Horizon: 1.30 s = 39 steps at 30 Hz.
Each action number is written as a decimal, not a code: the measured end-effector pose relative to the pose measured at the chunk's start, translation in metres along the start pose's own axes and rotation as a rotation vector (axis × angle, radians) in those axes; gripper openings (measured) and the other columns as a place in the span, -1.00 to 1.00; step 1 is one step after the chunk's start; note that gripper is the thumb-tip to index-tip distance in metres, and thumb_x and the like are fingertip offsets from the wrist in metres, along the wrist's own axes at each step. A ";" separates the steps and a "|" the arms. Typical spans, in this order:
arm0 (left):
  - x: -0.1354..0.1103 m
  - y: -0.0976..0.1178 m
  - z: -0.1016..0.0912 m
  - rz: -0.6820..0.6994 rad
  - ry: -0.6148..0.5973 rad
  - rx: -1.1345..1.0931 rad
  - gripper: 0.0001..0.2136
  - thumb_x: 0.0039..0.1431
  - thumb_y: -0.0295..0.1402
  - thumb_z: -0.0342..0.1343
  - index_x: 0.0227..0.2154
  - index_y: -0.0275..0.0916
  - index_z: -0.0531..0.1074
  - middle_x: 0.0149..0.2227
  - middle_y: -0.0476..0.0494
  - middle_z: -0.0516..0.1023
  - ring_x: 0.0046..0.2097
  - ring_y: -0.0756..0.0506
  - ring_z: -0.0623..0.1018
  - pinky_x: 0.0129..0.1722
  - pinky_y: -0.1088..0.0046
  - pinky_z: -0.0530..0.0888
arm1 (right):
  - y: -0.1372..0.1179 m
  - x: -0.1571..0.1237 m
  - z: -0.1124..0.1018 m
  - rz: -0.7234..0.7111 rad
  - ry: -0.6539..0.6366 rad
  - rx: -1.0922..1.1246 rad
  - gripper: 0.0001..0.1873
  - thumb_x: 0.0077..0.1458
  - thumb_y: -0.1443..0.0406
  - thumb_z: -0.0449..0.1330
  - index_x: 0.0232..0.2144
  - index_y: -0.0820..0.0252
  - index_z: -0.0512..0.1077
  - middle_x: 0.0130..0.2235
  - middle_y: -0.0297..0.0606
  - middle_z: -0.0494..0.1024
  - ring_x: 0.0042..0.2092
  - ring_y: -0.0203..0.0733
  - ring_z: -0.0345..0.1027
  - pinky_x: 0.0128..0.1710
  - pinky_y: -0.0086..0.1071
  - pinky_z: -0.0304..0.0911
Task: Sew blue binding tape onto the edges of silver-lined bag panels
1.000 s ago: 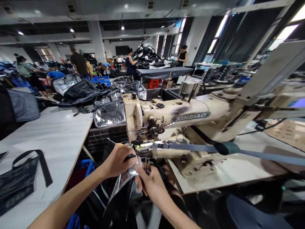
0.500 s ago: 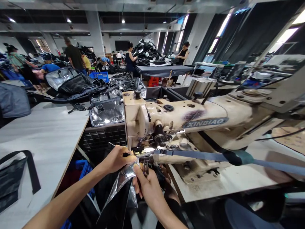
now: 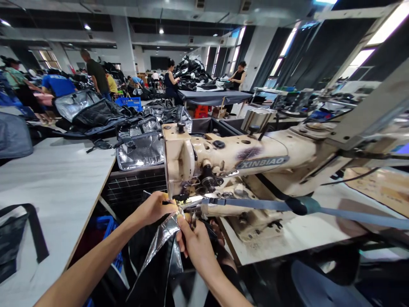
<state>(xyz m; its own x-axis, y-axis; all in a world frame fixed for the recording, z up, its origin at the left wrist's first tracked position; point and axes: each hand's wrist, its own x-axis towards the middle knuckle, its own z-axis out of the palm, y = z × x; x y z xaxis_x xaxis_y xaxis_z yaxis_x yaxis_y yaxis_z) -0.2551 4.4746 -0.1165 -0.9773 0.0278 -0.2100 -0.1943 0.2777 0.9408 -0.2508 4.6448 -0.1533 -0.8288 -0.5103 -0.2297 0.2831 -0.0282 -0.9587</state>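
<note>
Under the head of a cream industrial sewing machine (image 3: 243, 157) marked XINBIAO, my left hand (image 3: 155, 209) pinches the edge of a black bag with silver foil lining (image 3: 161, 238). The edge lies close to the needle and presser foot, which my fingers partly hide. My right hand (image 3: 194, 245) is just beside it, its fingers closed on small metal thread snips (image 3: 193, 221). A blue-grey strap (image 3: 258, 204) runs from the needle area to the right, across the machine bed.
A white work table (image 3: 54, 187) with a black bag (image 3: 12, 230) lies at left, and a blue crate (image 3: 105, 232) sits below its edge. Foil-lined bags (image 3: 140, 147) are piled behind the machine. Several co-workers (image 3: 172, 81) stand among tables further back.
My view has turned slightly, shifting the whole scene left and tilting it. Both hands keep their hold near the needle, and the foil edge has barely moved.
</note>
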 end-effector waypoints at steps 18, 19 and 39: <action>0.028 -0.026 -0.019 0.103 0.206 -0.006 -0.80 0.02 -0.34 0.11 -0.62 -0.31 0.28 -0.62 0.01 0.24 -0.54 0.06 0.20 -0.52 0.54 0.13 | 0.000 0.001 0.010 -0.052 0.141 0.119 -0.64 0.17 0.05 0.16 -0.46 0.22 0.41 -0.66 -0.42 0.35 -0.69 -0.39 0.08 -0.69 -0.52 0.00; 0.031 -0.031 -0.021 0.101 0.223 -0.026 -0.79 0.02 -0.34 0.12 -0.63 -0.31 0.29 -0.62 0.01 0.25 -0.54 0.05 0.21 -0.51 0.53 0.15 | 0.002 -0.003 0.009 -0.067 0.140 0.088 -0.63 0.19 0.03 0.16 -0.45 0.21 0.40 -0.64 -0.43 0.36 -0.69 -0.39 0.08 -0.68 -0.52 0.00; -0.119 -0.274 -0.030 -0.199 0.373 0.239 -0.53 0.30 -0.05 -0.13 -0.15 -0.33 0.53 -0.08 -0.34 0.58 0.04 -0.26 0.54 0.12 0.17 0.42 | 0.021 -0.023 -0.002 -0.469 -0.159 -1.506 -0.59 0.16 0.52 0.19 0.04 0.14 0.44 -0.18 -0.27 0.62 -0.24 -0.10 0.57 -0.36 -0.34 0.23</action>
<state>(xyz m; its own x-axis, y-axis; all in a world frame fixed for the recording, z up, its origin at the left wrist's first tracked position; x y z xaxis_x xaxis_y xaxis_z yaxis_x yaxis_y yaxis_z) -0.0885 4.3661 -0.3411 -0.8954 -0.3820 -0.2288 -0.3982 0.4568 0.7955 -0.2266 4.6577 -0.1685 -0.6171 -0.7854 0.0485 -0.7704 0.5904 -0.2406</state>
